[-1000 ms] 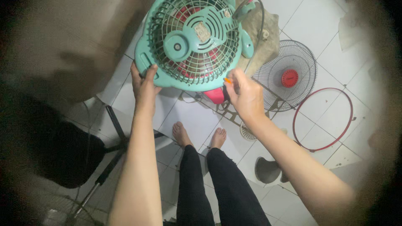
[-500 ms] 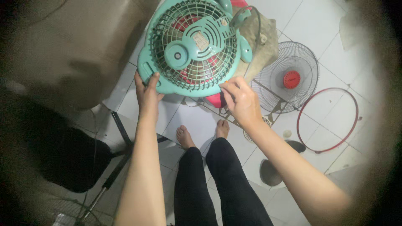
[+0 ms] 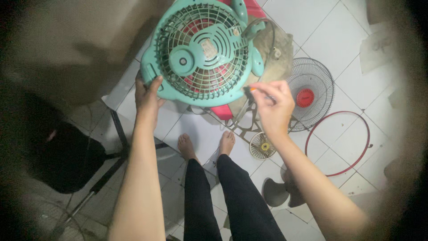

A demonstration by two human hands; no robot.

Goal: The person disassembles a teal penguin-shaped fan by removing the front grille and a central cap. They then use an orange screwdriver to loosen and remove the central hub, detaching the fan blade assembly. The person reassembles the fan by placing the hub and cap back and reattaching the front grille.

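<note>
Head view: left hand (image 3: 148, 96) grips the teal fan (image 3: 200, 49); right hand (image 3: 274, 105) pinches a small tool (image 3: 253, 89) against it.

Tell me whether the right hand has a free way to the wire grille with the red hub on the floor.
Probably yes. The right hand is at the teal fan, and the grille lies just beside and below it on the tiles with nothing over it. The hand does pinch a small tool, though.

Teal round plastic box fan (image 3: 203, 51) between the hands, left hand (image 3: 147, 96) at its lower left edge, right hand (image 3: 274, 105) at its lower right, round wire fan grille (image 3: 312, 93) just right of right hand, thin red metal ring (image 3: 339, 143) further right, small round gold-centred disc (image 3: 263, 145) below right hand
</note>
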